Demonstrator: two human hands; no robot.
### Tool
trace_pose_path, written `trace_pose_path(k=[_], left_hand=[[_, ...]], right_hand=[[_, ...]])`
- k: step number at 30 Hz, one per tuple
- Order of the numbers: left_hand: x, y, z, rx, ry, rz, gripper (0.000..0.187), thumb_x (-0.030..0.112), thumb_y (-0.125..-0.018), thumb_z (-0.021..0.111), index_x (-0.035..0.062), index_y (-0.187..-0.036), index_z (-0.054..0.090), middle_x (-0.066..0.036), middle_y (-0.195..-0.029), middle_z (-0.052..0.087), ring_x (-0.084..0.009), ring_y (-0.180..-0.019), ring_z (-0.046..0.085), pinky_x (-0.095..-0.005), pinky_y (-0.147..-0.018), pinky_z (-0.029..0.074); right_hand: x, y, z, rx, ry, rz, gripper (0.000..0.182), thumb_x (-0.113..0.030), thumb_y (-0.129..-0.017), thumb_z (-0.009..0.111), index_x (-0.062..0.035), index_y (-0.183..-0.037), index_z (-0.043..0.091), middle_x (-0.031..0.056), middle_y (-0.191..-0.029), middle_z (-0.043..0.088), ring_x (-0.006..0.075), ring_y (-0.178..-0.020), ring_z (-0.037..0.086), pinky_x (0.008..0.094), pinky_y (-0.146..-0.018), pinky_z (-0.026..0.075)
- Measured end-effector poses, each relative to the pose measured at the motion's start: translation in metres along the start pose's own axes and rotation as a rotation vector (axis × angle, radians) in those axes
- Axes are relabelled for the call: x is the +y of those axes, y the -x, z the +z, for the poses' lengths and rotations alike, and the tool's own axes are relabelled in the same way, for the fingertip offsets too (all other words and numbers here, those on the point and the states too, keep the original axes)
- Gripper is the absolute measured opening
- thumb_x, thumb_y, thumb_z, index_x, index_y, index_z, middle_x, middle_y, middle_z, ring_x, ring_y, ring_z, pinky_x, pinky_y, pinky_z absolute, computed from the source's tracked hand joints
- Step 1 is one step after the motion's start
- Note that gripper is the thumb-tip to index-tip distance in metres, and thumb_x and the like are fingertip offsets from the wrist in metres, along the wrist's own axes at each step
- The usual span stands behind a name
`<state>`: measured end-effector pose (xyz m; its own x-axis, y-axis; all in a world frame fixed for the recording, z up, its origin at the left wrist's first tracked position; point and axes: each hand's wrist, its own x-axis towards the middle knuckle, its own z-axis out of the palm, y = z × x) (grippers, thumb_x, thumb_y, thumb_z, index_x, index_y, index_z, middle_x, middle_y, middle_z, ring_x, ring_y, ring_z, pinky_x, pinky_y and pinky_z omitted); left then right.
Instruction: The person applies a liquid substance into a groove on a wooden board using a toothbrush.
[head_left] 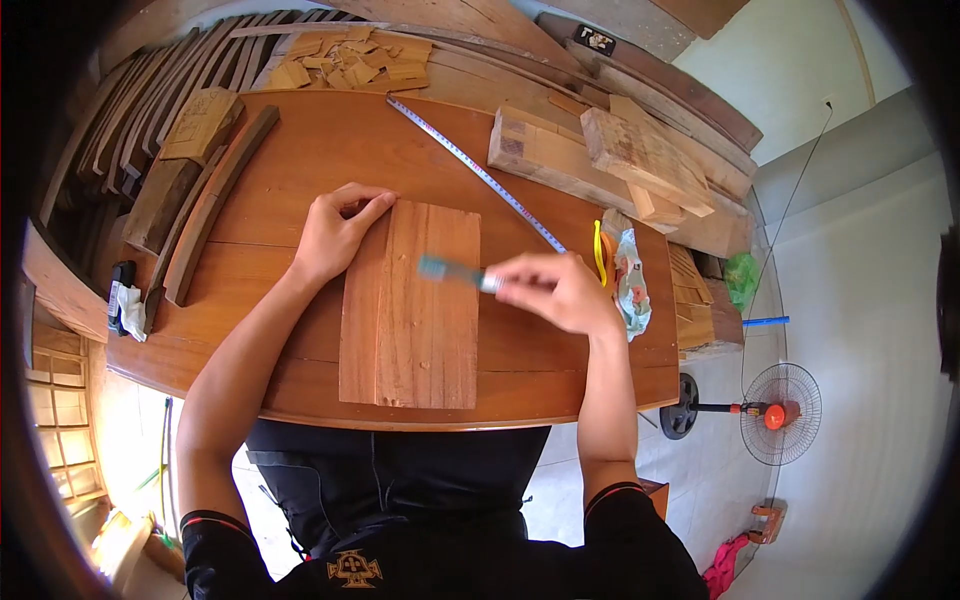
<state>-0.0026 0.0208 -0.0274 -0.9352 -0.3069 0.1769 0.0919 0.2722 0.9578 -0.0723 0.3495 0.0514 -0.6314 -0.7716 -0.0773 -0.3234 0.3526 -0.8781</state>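
A thick wooden block (430,310) lies on the brown table (530,390) near its front edge. My left hand (340,230) is at the block's upper left corner, thumb and fingers pinched against it. Over the upper right part of the block, my right hand (560,292) grips a small brush-like tool (455,272) with a teal end pointing left; motion blurs it. Whether the tool touches the wood I cannot tell. Beyond the hands, an extended measuring tape (480,172) runs diagonally across the table.
Wooden planks (560,160) are stacked at the back right. Beside my right hand lie a plastic bag (632,285) and a yellow item (600,250). Long wood strips (222,205) lie at the left, near a black object (122,300). A fan (780,413) stands right.
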Motion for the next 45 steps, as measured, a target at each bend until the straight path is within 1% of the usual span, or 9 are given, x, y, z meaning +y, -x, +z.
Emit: trace_pose_path(k=[4,10,15,19,22,29,34,40,45], left_hand=[[0.0,0.0,-0.002,0.002,-0.008,-0.03,0.03,0.028,-0.107,0.074,0.0001,-0.117,0.082,-0.009,-0.106,0.078,-0.0154,-0.095,0.071,-0.0321,-0.089,0.056],[-0.004,0.001,-0.001,0.002,-0.011,0.004,0.032,0.029,-0.105,0.075,0.0006,-0.118,0.082,-0.012,-0.108,0.08,-0.017,-0.098,0.073,-0.0328,-0.09,0.057],[-0.001,0.0,-0.001,0.003,-0.017,-0.008,0.032,0.029,-0.104,0.075,0.0017,-0.119,0.082,-0.013,-0.111,0.082,-0.0185,-0.102,0.075,-0.0337,-0.092,0.058],[0.003,0.001,-0.002,-0.001,-0.019,-0.042,0.031,0.029,-0.105,0.074,0.002,-0.119,0.082,-0.012,-0.113,0.082,-0.0183,-0.105,0.074,-0.0335,-0.094,0.057],[0.004,0.0,-0.002,-0.017,-0.029,-0.077,0.031,0.028,-0.105,0.074,0.0022,-0.119,0.082,-0.011,-0.113,0.081,-0.0177,-0.105,0.074,-0.0333,-0.095,0.056],[0.005,0.002,-0.002,-0.013,-0.039,-0.035,0.032,0.028,-0.109,0.071,-0.0006,-0.119,0.081,-0.006,-0.107,0.078,-0.0116,-0.101,0.07,-0.0298,-0.094,0.054],[0.004,0.001,0.0,-0.017,-0.004,-0.061,0.032,0.027,-0.109,0.071,-0.0015,-0.119,0.08,-0.006,-0.107,0.078,-0.0117,-0.102,0.07,-0.0297,-0.093,0.055],[0.0,0.0,-0.001,0.001,-0.017,-0.024,0.031,0.029,-0.105,0.074,0.003,-0.119,0.083,-0.011,-0.11,0.081,-0.0169,-0.102,0.074,-0.0332,-0.093,0.057],[0.002,0.001,-0.002,-0.008,-0.051,-0.04,0.031,0.029,-0.105,0.074,0.0027,-0.119,0.082,-0.011,-0.109,0.082,-0.0169,-0.101,0.074,-0.0329,-0.092,0.057]], right_hand=[[-0.02,0.003,0.008,-0.645,0.011,-0.202,0.025,-0.016,-0.093,0.087,-0.0078,-0.116,0.085,0.0105,-0.103,0.084,0.022,-0.094,0.08,0.0335,-0.082,0.06],[-0.005,-0.004,0.007,0.14,0.136,-0.1,0.025,-0.015,-0.097,0.083,-0.0079,-0.121,0.083,0.0045,-0.103,0.084,0.0082,-0.081,0.071,0.0247,-0.068,0.053],[-0.025,-0.001,0.031,-0.285,0.24,-0.269,0.025,-0.02,-0.092,0.085,-0.0151,-0.117,0.085,0.0076,-0.105,0.083,0.026,-0.089,0.079,0.033,-0.077,0.062],[-0.015,-0.004,0.03,0.082,0.274,-0.381,0.022,-0.015,-0.093,0.086,-0.0138,-0.114,0.083,0.0075,-0.098,0.082,0.0221,-0.079,0.078,0.0352,-0.07,0.061],[-0.018,-0.001,0.013,0.194,0.421,-0.021,0.02,-0.013,-0.094,0.084,-0.0098,-0.112,0.077,0.0079,-0.099,0.081,0.021,-0.079,0.077,0.0337,-0.072,0.061],[-0.012,0.004,0.009,-0.381,0.042,-0.277,0.016,-0.013,-0.093,0.084,-0.01,-0.109,0.083,0.0042,-0.094,0.082,0.016,-0.081,0.076,0.0302,-0.068,0.055],[-0.006,-0.004,0.013,0.059,-0.007,-0.183,0.019,-0.011,-0.095,0.083,-0.0089,-0.114,0.083,0.0029,-0.1,0.083,0.0071,-0.079,0.07,0.0259,-0.065,0.05],[-0.013,0.0,0.009,-0.495,0.027,-0.27,0.02,-0.013,-0.091,0.088,-0.0125,-0.111,0.087,0.0042,-0.093,0.082,0.0159,-0.076,0.072,0.0307,-0.064,0.05],[-0.018,-0.001,0.006,-0.094,0.146,-0.171,0.019,-0.014,-0.095,0.084,-0.0093,-0.113,0.085,0.0052,-0.095,0.082,0.0136,-0.077,0.072,0.0298,-0.065,0.051]])
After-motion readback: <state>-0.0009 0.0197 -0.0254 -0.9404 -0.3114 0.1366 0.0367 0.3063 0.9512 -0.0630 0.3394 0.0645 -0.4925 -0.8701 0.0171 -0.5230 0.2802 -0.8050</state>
